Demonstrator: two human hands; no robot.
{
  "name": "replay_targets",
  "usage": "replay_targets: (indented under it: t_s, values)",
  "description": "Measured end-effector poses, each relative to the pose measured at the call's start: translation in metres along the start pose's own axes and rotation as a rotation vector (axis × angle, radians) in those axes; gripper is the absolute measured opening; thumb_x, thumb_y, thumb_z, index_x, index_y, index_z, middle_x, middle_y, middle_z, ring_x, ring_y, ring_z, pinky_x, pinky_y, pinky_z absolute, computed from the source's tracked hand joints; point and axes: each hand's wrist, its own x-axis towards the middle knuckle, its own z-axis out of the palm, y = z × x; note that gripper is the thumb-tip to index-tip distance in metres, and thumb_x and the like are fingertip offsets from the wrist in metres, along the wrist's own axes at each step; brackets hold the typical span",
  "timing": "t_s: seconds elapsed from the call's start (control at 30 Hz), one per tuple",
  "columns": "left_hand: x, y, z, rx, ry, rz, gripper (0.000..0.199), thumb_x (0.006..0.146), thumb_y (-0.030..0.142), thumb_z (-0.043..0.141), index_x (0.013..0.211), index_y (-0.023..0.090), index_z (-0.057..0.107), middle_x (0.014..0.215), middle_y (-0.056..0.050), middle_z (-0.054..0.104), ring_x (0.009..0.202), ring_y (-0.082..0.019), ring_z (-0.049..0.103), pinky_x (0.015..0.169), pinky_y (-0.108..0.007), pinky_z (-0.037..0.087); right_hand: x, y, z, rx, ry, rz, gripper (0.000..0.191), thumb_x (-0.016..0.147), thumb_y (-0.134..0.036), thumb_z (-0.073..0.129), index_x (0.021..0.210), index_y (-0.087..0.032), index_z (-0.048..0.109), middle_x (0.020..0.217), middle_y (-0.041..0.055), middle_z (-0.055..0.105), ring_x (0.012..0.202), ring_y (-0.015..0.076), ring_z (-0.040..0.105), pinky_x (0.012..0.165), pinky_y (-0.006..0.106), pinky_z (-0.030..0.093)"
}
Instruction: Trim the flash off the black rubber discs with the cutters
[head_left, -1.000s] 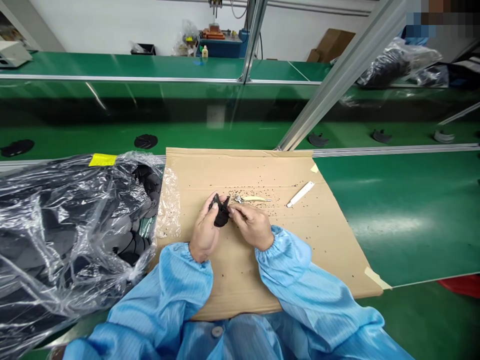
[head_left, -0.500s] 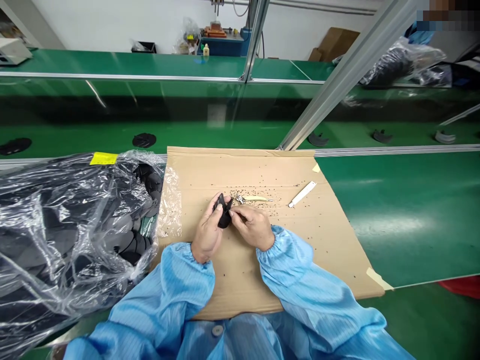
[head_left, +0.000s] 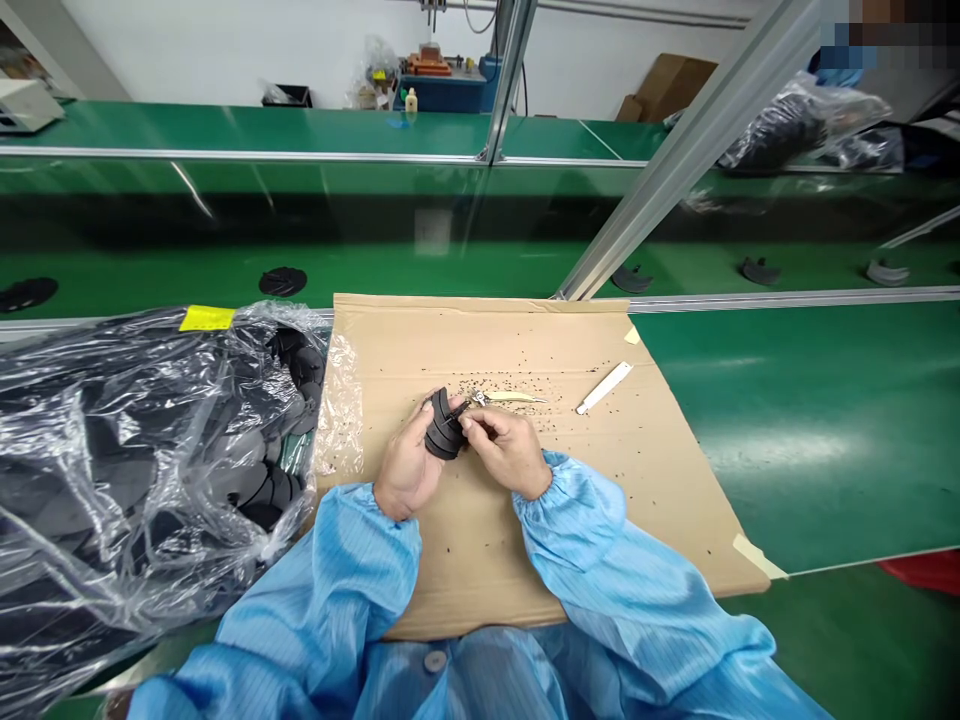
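Note:
Over the cardboard sheet [head_left: 600, 520], my left hand [head_left: 407, 468] holds a black curved part [head_left: 442, 432] tilted, its ribbed side showing. My right hand [head_left: 506, 448] has thumb and forefinger pinched at the part's right edge, on a small dark piece there; whether that piece is loose or joined to the part I cannot tell. Just beyond my fingers lies a slim tool with a cream handle and metal ends [head_left: 514, 397]. A white utility knife [head_left: 604, 388] rests farther right. Small black crumbs [head_left: 517, 382] are scattered around the tool.
To the left, a large clear plastic bag [head_left: 150, 470] holds many dark flat parts. Behind the cardboard runs a green conveyor belt [head_left: 450, 275] carrying a black round part [head_left: 283, 281] and curved parts [head_left: 632, 279]. A slanted metal post [head_left: 675, 170] rises behind the cardboard's right side.
The black part has turned in my left hand, so its ribbed face shows more. My left thumb has shifted back from its front. Parts on the belt have slid slightly left.

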Motion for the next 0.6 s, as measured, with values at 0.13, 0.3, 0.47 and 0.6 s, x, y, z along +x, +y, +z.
replay_targets:
  t_s: [0.13,0.3,0.47,0.6]
  values:
    - [0.001,0.005,0.000,-0.032,0.023,-0.034,0.027,0.092,0.025,0.045,0.110,0.014,0.063,0.106,-0.008,0.071,0.111,-0.020,0.061,0.104,-0.039,0.044,-0.001,0.003,0.001,0.017,0.054,-0.031,0.013,0.087,-0.026,0.057,0.085,-0.018,0.067,0.074,0.0025,0.063,0.063,0.0127,0.055,0.060,0.026,0.047]
    - [-0.001,0.008,0.001,-0.002,0.026,-0.007,0.035,0.097,0.030,0.039,0.114,0.012,0.063,0.115,-0.011,0.068,0.116,-0.022,0.060,0.104,-0.039,0.044,0.002,0.005,-0.006,0.051,0.007,-0.126,0.031,0.079,-0.037,0.071,0.104,-0.019,0.066,0.098,0.0091,0.063,0.091,0.0204,0.059,0.079,0.036,0.052]
    - [0.001,0.005,-0.002,0.048,-0.010,0.077,0.038,0.096,0.035,0.043,0.122,0.013,0.060,0.127,-0.012,0.063,0.122,-0.022,0.056,0.107,-0.038,0.042,0.002,0.004,-0.010,-0.018,-0.086,-0.209,0.053,0.074,-0.047,0.076,0.116,-0.018,0.060,0.107,0.0117,0.059,0.101,0.0251,0.056,0.088,0.041,0.051]
    - [0.002,0.003,-0.004,0.071,0.001,0.141,0.039,0.096,0.035,0.044,0.127,0.015,0.057,0.126,-0.012,0.063,0.120,-0.023,0.057,0.105,-0.040,0.044,-0.001,0.003,-0.009,-0.063,0.048,-0.219,0.078,0.073,-0.049,0.077,0.136,-0.018,0.043,0.119,0.0151,0.052,0.102,0.0258,0.056,0.086,0.042,0.053]
